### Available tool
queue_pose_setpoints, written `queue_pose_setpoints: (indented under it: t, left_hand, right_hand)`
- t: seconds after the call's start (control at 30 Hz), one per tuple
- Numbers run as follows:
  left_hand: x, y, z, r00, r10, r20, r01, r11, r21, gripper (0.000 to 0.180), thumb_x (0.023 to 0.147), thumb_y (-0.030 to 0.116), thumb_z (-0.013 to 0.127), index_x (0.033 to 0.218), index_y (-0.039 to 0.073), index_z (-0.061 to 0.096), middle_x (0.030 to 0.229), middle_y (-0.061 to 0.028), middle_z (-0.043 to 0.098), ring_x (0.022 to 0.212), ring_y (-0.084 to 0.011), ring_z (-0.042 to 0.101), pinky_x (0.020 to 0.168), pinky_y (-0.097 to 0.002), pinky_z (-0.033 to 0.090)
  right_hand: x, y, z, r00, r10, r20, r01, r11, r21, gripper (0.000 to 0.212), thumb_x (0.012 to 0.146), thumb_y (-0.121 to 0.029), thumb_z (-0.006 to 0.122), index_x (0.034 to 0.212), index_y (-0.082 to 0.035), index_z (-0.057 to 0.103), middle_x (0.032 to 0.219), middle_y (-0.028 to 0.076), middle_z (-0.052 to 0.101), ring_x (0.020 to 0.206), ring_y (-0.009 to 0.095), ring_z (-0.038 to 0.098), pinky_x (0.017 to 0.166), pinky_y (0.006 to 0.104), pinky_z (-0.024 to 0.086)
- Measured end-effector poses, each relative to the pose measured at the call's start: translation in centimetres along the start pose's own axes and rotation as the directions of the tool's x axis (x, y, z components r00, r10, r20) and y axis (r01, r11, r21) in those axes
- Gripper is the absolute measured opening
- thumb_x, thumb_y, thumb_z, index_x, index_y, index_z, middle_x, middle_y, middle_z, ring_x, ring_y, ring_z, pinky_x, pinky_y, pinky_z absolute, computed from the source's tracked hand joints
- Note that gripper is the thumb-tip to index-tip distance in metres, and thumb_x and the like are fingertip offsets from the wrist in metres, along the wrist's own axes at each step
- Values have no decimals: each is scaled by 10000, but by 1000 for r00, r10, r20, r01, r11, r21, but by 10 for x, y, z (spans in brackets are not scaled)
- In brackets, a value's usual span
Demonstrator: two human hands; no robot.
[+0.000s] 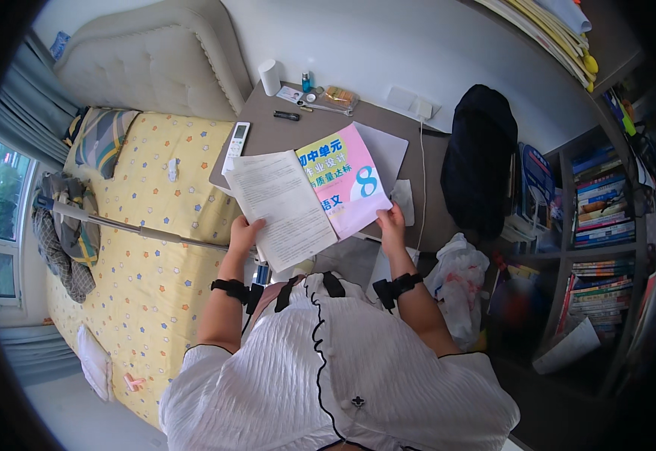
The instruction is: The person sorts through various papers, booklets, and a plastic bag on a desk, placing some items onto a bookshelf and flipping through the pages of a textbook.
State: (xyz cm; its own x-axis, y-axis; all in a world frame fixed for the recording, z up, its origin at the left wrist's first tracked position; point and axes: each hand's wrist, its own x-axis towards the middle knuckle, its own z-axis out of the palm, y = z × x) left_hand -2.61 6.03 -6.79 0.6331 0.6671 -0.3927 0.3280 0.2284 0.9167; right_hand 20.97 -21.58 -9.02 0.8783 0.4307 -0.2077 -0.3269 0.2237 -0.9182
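A bed (pixel 155 286) spread in patterned yellow fills the left side; beside it, the left hand (pixel 245 232) pinches the edge of grey printed pages (pixel 283 203) above a desk (pixel 268 124). Adjoining them is a pink-and-yellow cover (pixel 347 180), its lower right corner clamped in the right hand (pixel 392 224), near a white plastic bag (pixel 459 279) and, farther right, a dark bookshelf (pixel 604 251).

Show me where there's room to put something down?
On the desk, a bare patch shows between the remote, black object and book. The bed has more, between the grey pole and pink item. Crowded: the desk's back edge, with a white cylinder, blue bottle and packet.
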Motion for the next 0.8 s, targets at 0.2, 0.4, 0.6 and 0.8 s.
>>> queue_pose_setpoints:
  t: [0.2,0.4,0.6,0.8]
  left_hand:
    - [-6,29,31,990,143,-14,-144,985,-99,299,810,99,603,1050,-76,564,974,-115,643,829,-179,622,743,-292,491]
    - [-4,38,47,988,143,51,-141,989,-42,286,847,130,600,1054,-65,575,968,-105,646,853,-169,614,770,-291,488]
    - [-4,49,78,962,272,36,-274,958,89,362,878,288,607,934,-69,628,794,-113,665,733,-146,619,652,-289,488]
    - [-4,58,81,963,247,107,-267,928,261,409,893,344,597,972,-57,609,813,-85,640,733,-127,582,654,-280,472]
  right_hand:
    - [-23,-20,40,923,-209,323,335,848,-410,489,809,-28,620,1268,-23,450,1115,118,594,971,157,598,793,293,485]
    - [-50,-79,87,628,-447,637,777,309,-549,502,802,17,565,1283,-116,507,1126,141,591,922,271,632,777,317,507]
    - [-61,-78,105,606,-198,770,795,190,-576,336,789,-170,593,1120,-112,603,1041,111,584,835,299,613,704,381,512]
    - [-55,-76,117,699,-81,710,714,137,-687,356,766,-288,614,1046,-68,609,900,119,592,802,301,608,669,413,505]
